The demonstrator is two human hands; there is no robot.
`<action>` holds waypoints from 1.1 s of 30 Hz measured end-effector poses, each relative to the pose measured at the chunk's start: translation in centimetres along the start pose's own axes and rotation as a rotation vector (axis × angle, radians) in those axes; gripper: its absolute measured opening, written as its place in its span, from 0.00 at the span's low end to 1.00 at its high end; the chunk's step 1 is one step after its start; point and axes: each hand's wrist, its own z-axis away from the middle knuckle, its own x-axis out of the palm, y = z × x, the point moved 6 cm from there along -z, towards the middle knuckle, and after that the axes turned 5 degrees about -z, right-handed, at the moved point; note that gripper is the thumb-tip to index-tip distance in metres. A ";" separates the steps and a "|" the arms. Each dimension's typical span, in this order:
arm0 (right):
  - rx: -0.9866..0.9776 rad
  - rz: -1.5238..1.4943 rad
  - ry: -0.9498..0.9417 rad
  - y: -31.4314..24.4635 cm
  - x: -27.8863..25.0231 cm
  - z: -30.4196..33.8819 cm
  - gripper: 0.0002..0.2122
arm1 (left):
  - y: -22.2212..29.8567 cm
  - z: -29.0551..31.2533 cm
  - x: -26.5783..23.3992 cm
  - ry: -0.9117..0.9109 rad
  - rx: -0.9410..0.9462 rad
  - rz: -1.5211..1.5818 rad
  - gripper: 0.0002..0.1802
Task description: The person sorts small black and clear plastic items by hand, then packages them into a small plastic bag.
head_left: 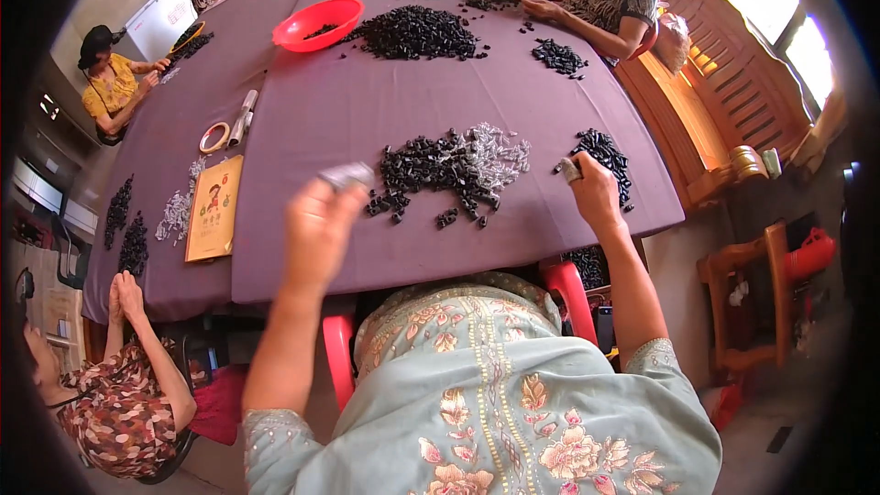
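Head view. Round red plastic basin (pixel 293 29): some black bits (pixel 321 32) inside. Before person, heaped on purple cloth (pixel 367 252): small oblong black pieces (pixel 423 165), slim clear pieces (pixel 495 158) alongside; long axes point every way. Left hand (pixel 316 215) blurred, right hand (pixel 596 185) curled beside black side heap (pixel 612 154); cannot tell whether fingers pinch anything.

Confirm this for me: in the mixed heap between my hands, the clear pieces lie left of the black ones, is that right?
Not quite: the head view shows the clear pieces lying right of most black pieces, in the mixed heap between your left hand and right hand.
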 end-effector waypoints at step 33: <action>-0.213 -0.216 -0.238 -8.0 5.5 2.4 0.14 | -5.1 3.8 8.7 -0.031 0.414 -0.759 0.08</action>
